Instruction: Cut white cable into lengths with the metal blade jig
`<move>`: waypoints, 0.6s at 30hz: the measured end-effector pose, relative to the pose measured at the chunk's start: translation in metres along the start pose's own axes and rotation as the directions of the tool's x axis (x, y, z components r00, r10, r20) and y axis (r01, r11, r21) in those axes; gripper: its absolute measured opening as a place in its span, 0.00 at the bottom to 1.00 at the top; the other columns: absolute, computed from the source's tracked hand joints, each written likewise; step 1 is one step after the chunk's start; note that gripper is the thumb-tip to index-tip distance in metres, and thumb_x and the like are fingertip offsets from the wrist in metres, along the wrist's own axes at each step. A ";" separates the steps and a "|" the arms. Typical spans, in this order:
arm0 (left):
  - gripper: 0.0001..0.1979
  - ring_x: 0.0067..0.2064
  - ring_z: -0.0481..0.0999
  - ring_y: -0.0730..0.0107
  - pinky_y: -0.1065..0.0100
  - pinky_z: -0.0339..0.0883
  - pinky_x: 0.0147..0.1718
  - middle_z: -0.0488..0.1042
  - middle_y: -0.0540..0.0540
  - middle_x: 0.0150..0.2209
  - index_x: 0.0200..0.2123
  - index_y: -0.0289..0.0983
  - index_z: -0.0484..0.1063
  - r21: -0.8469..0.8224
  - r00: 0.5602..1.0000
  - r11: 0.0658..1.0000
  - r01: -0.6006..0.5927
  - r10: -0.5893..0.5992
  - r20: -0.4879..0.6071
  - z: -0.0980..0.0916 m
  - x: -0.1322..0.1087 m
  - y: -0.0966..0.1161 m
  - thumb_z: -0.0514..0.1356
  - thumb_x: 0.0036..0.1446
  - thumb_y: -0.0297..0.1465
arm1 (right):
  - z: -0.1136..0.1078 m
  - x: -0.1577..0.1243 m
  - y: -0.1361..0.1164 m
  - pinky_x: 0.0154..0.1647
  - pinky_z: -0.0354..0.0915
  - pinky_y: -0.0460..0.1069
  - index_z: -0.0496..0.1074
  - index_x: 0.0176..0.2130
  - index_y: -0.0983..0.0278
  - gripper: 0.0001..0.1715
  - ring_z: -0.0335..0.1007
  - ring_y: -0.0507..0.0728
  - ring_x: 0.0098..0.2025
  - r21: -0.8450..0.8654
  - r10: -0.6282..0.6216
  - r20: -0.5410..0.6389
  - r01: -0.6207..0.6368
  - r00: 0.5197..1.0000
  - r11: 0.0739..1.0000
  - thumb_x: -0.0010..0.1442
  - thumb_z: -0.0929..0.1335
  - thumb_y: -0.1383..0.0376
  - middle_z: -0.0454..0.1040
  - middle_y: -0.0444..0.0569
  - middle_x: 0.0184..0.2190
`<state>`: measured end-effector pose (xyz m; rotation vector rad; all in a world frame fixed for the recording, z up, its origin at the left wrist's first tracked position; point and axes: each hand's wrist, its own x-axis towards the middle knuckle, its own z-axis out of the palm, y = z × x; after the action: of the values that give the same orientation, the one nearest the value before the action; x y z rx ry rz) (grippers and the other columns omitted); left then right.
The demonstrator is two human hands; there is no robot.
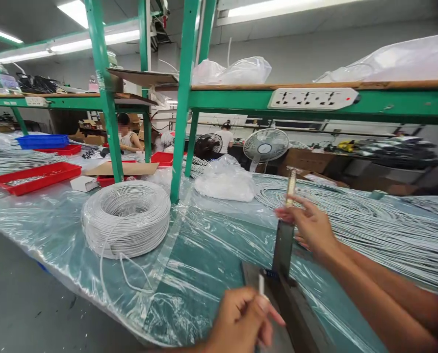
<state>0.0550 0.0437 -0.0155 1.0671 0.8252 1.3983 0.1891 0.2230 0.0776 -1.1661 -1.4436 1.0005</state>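
Observation:
My right hand (310,226) is closed round the raised lever (290,189) of a dark metal cutter (288,294) that stands on the plastic-covered bench. My left hand (241,321), low in the picture, pinches a short piece of white cable (261,284) with its end pointing up beside the cutter's base. A large coil of white cable (126,216) lies to the left, with a loose end trailing toward me.
Long bundles of white cable (369,225) cover the bench at right. Green shelf posts (180,108) rise behind the coil, with a plastic bag (226,182), red trays (35,176), a blue tray (42,141) and a fan (266,145). Other people work far back.

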 end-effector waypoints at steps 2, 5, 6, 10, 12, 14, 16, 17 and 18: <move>0.33 0.19 0.59 0.78 0.75 0.54 0.20 0.60 0.52 0.16 0.27 0.30 0.71 -0.087 0.992 0.991 -0.099 0.091 -0.090 0.002 0.003 0.018 0.55 0.50 0.59 | 0.000 -0.046 0.010 0.37 0.64 0.45 0.66 0.52 0.71 0.24 0.70 0.52 0.30 -0.035 -0.011 0.315 0.023 0.949 0.999 0.61 0.66 0.59 0.74 0.51 0.29; 0.27 0.19 0.59 0.79 0.77 0.55 0.21 0.61 0.53 0.16 0.26 0.33 0.68 -0.186 0.967 0.962 -0.198 0.161 -0.198 0.008 0.003 0.038 0.57 0.53 0.54 | 0.008 -0.121 0.030 0.34 0.66 0.48 0.67 0.49 0.67 0.21 0.69 0.54 0.30 -0.046 0.036 0.681 -0.006 0.732 0.999 0.59 0.66 0.57 0.72 0.48 0.30; 0.26 0.20 0.59 0.80 0.77 0.55 0.21 0.61 0.53 0.17 0.26 0.34 0.68 -0.212 0.964 0.955 -0.208 0.164 -0.211 0.012 0.002 0.042 0.57 0.54 0.53 | 0.013 -0.144 0.035 0.32 0.66 0.47 0.68 0.46 0.66 0.19 0.69 0.54 0.30 -0.038 0.056 0.713 -0.041 0.699 0.998 0.59 0.67 0.56 0.72 0.48 0.32; 0.24 0.22 0.62 0.77 0.76 0.58 0.24 0.63 0.52 0.18 0.26 0.35 0.69 -0.168 0.977 0.967 -0.191 0.171 -0.129 0.027 -0.003 0.048 0.54 0.59 0.50 | 0.032 -0.204 0.042 0.32 0.63 0.45 0.69 0.37 0.68 0.26 0.68 0.51 0.29 0.073 0.087 0.773 -0.225 0.629 0.972 0.57 0.67 0.46 0.71 0.49 0.30; 0.22 0.27 0.68 0.74 0.74 0.62 0.30 0.69 0.49 0.23 0.32 0.35 0.73 0.009 0.991 0.991 -0.131 0.131 0.036 0.029 -0.006 0.052 0.52 0.61 0.48 | 0.032 -0.213 0.039 0.30 0.61 0.44 0.69 0.32 0.69 0.32 0.66 0.50 0.26 0.132 0.103 0.730 -0.286 0.676 0.949 0.56 0.65 0.41 0.70 0.49 0.25; 0.20 0.39 0.72 0.68 0.70 0.64 0.40 0.74 0.46 0.34 0.45 0.38 0.73 0.261 0.972 0.958 -0.121 0.062 0.225 0.025 -0.009 0.057 0.51 0.62 0.45 | 0.020 -0.214 0.035 0.27 0.61 0.44 0.68 0.28 0.68 0.35 0.65 0.51 0.23 0.167 0.114 0.627 -0.276 0.771 0.947 0.56 0.63 0.38 0.69 0.49 0.21; 0.19 0.49 0.70 0.63 0.66 0.61 0.48 0.74 0.45 0.46 0.54 0.43 0.67 0.488 0.926 0.851 -0.193 -0.006 0.378 0.015 -0.012 0.062 0.52 0.63 0.42 | -0.004 -0.211 0.033 0.25 0.61 0.45 0.67 0.27 0.67 0.35 0.65 0.51 0.20 0.178 0.120 0.479 -0.231 0.870 0.957 0.56 0.63 0.38 0.68 0.48 0.18; 0.18 0.50 0.71 0.62 0.66 0.61 0.48 0.74 0.46 0.47 0.54 0.45 0.67 0.587 0.901 0.777 -0.228 -0.061 0.430 0.010 -0.014 0.064 0.52 0.63 0.41 | -0.018 -0.207 0.032 0.24 0.61 0.46 0.68 0.27 0.67 0.34 0.64 0.52 0.19 0.171 0.131 0.396 -0.214 0.909 0.962 0.56 0.63 0.38 0.67 0.47 0.17; 0.17 0.48 0.72 0.60 0.65 0.62 0.46 0.75 0.46 0.45 0.52 0.45 0.69 0.681 0.876 0.687 -0.252 -0.136 0.462 0.005 -0.016 0.065 0.54 0.62 0.41 | -0.032 -0.202 0.032 0.23 0.61 0.46 0.69 0.29 0.67 0.33 0.63 0.52 0.19 0.159 0.150 0.325 -0.210 0.934 0.965 0.55 0.64 0.38 0.66 0.46 0.16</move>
<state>0.0361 0.0195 0.0445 1.9890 0.9940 0.7489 0.2356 0.0321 0.0135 -1.0464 -1.4591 1.4734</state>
